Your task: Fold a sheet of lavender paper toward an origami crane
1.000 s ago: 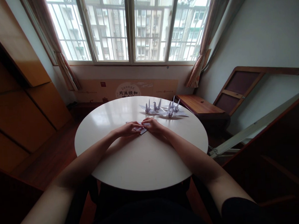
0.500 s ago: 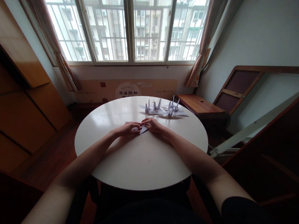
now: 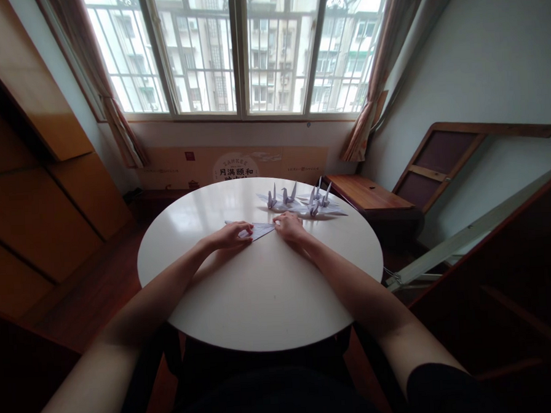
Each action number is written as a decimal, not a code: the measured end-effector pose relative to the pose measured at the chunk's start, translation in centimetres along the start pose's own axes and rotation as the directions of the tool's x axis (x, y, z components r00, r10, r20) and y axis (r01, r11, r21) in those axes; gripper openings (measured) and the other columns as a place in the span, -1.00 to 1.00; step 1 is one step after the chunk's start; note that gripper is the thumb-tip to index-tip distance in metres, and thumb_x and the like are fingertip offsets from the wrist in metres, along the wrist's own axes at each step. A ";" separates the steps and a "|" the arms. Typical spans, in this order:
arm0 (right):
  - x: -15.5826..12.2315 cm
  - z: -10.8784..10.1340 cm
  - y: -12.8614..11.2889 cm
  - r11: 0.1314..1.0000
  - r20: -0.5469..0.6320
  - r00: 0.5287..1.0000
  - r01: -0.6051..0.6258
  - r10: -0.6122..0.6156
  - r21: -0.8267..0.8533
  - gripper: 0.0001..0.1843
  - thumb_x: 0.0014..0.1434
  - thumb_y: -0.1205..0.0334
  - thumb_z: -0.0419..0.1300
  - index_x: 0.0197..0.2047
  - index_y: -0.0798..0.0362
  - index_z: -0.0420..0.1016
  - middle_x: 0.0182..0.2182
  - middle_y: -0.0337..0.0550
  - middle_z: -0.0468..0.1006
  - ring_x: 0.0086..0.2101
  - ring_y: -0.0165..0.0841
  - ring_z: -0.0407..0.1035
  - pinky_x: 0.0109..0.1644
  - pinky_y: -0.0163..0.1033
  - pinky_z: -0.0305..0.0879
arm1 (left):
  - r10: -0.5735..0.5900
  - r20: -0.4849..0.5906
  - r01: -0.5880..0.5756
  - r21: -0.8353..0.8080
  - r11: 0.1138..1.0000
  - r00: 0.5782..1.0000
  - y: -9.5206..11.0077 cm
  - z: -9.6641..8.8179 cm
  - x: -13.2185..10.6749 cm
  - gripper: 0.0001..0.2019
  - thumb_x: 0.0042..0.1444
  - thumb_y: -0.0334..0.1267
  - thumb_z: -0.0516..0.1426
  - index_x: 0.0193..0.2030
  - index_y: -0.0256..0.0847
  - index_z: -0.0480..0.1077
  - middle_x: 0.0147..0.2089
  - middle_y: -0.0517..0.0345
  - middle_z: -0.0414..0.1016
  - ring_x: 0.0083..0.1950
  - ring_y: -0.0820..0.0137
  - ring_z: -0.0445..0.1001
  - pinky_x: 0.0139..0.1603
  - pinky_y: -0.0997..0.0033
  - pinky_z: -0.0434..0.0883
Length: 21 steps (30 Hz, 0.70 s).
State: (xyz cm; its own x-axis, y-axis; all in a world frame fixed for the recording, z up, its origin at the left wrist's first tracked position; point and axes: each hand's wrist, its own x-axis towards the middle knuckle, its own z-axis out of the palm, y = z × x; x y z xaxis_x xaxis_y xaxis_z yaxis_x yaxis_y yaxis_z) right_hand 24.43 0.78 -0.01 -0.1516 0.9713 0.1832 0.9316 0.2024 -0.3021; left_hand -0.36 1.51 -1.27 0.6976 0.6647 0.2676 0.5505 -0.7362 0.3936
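Note:
A folded piece of white paper [image 3: 261, 230] lies on the round white table [image 3: 262, 299], its narrow point turned to the right. My left hand [image 3: 236, 234] grips its left part, thumb and fingers closed around the edge. At the pointed right end, my right hand [image 3: 289, 226] pinches the tip between closed fingers. Parts of the paper are hidden under the left fingers. Just beyond my right hand stand several folded paper cranes [image 3: 313, 203], grouped at the table's far right with wings spread.
A low brown wooden cabinet [image 3: 371, 192] stands beyond the table's right edge, with a wooden frame [image 3: 432, 161] leaning near it. Along the wall under the window runs a tan printed cardboard panel [image 3: 176, 165]. Orange-brown cupboards [image 3: 85, 198] are on the left.
My hands have moved apart. The right one has slid to the right along the paper to its tip, and the left one has shifted slightly left. More of the paper shows between them.

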 end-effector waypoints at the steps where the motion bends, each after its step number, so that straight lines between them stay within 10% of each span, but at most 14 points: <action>1: 0.0 0.0 0.0 1.000 -0.004 1.000 -0.018 0.018 -0.002 -0.64 0.24 0.16 0.06 0.06 -0.07 0.51 0.10 -0.01 0.38 0.09 -0.02 0.20 0.12 0.06 0.13 | 0.001 0.003 -0.001 -0.007 1.000 1.000 0.0 0.0 0.0 -0.63 0.15 0.04 0.09 -0.12 -0.23 0.45 0.12 -0.13 0.44 0.12 0.15 0.42 0.14 0.21 0.34; 8: 0.2 -0.2 0.2 0.998 -0.133 0.991 0.018 -0.009 0.067 -0.60 0.18 0.38 0.05 0.03 -0.01 0.53 0.03 -0.02 0.48 0.04 -0.08 0.30 0.13 0.04 0.13 | -0.030 0.040 0.034 -0.105 0.994 0.999 -0.2 0.1 -0.1 -0.59 0.15 0.04 0.09 -0.03 -0.22 0.45 0.19 -0.13 0.41 0.23 0.11 0.36 0.21 0.13 0.29; 15: 0.6 0.8 -0.1 0.883 -0.165 0.915 0.399 -0.367 0.246 -0.58 0.09 0.53 0.04 -0.10 0.04 0.62 -0.12 -0.06 0.58 -0.17 -0.27 0.44 -0.01 -0.17 0.29 | 0.081 0.019 -0.079 -0.115 0.990 0.997 -1.1 0.7 0.1 -0.68 0.22 -0.14 0.06 0.02 -0.14 0.49 0.16 -0.03 0.46 0.34 0.13 0.23 0.28 0.09 0.22; 21: 0.1 1.3 -0.7 0.753 -0.136 0.831 0.549 -0.540 0.363 -0.73 0.08 0.46 0.14 -0.29 0.06 0.67 -0.31 -0.08 0.59 -0.39 -0.40 0.41 -0.27 -0.31 0.29 | 0.007 -0.030 -0.002 0.186 0.983 1.000 0.1 -1.0 -0.3 -0.71 0.11 -0.37 0.07 -0.10 -0.11 0.55 0.13 0.03 0.47 0.17 0.16 0.39 0.21 0.14 0.30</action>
State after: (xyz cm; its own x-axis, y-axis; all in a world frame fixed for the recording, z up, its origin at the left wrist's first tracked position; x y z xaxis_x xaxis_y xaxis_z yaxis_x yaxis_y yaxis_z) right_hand 23.34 0.89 -1.03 -0.5837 0.6807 0.4427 0.4985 0.7308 -0.4663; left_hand -1.00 1.33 -0.45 0.6877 0.6627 0.2964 0.6249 -0.7482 0.2230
